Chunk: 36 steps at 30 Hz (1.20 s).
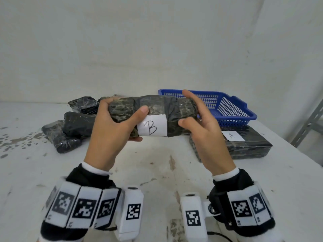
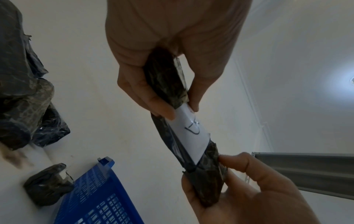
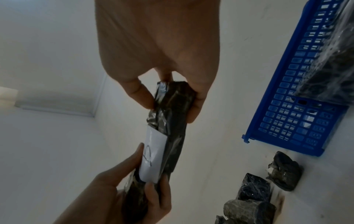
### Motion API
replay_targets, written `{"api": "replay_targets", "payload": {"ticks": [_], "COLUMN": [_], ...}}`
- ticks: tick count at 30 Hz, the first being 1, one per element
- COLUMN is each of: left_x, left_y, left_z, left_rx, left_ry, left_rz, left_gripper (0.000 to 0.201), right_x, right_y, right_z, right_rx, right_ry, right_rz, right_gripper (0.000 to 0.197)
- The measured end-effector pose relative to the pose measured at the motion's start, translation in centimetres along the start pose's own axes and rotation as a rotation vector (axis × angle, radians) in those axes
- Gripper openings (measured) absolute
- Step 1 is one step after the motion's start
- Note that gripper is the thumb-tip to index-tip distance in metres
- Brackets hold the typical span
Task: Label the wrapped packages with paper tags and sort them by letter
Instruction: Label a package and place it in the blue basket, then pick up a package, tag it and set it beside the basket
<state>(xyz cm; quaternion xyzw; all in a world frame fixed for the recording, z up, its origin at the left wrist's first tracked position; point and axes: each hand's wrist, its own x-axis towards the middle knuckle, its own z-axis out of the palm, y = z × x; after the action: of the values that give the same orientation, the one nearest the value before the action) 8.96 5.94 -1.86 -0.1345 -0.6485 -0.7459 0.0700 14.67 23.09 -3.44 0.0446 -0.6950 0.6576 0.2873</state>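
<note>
Both hands hold one wrapped package (image 1: 153, 110) up off the desk (image 1: 157, 172), its long axis running left to right across the person's front. Left hand (image 1: 111, 130) curls round the left end, fingers behind and thumb on the front face touching the upper left corner of the paper tag (image 1: 152, 128). Right hand (image 1: 204, 130) grips the right end, fingers over the top and thumb on the front just right of the tag. That tag faces the person and reads "B" in black handwriting.

Relative to the held package: right of it and below, a flat dark package (image 1: 244, 145) lies on the desk with a tag (image 1: 232, 135) reading "A". A blue basket (image 1: 234, 109) stands behind that one, at the right hand's side. Left and behind, a heap of unlabelled dark bundles (image 1: 70, 130) rests on the desk.

Judging by this, the B package is tagged and needs a place of its own; where B's place lies is not shown. The right hand is nearer to the basket and the A package.
</note>
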Motion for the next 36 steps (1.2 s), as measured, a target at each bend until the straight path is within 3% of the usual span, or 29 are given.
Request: {"api": "replay_targets", "payload": {"ticks": [4, 8, 12, 18, 22, 26, 29, 36], "left_x": [0.4, 1.3, 3.2, 8.2, 11.2, 13.7, 15.4, 17.6], "left_y": [0.2, 1.2, 2.7, 1.8, -1.0, -4.3, -6.4, -10.2], "left_z": [0.1, 0.8, 2.0, 4.6, 7.5, 10.2, 11.5, 12.5], "left_rx": [-0.047, -0.035, 0.185, 0.577, 0.771, 0.820, 0.816, 0.923], "left_ry": [0.029, -0.043, -0.164, -0.269, -0.327, -0.330, -0.307, -0.364], "left_rz": [-0.024, -0.039, -0.072, -0.181, -0.230, -0.224, -0.205, -0.211], "left_gripper": [0.055, 0.053, 0.055, 0.056, 0.057, 0.054, 0.052, 0.060], "right_x": [0.6, 2.7, 6.5, 13.4, 16.9, 19.8, 21.5, 24.7], "right_y": [-0.3, -0.9, -2.0, -1.0, 0.7, 2.1, 2.8, 4.7], "right_z": [-0.8, -2.9, -6.7, -14.3, -17.3, -18.9, -19.4, -20.2], "right_rx": [-0.049, -0.112, -0.084, -0.407, -0.605, -0.830, -0.922, -1.226], "right_ry": [0.003, 0.126, 0.305, 0.415, 0.359, 0.195, 0.115, -0.251], "right_rz": [0.006, 0.026, 0.061, 0.212, 0.390, 0.512, 0.582, 0.684], "right_gripper": [0.055, 0.042, 0.037, 0.032, 0.027, 0.015, 0.028, 0.021]}}
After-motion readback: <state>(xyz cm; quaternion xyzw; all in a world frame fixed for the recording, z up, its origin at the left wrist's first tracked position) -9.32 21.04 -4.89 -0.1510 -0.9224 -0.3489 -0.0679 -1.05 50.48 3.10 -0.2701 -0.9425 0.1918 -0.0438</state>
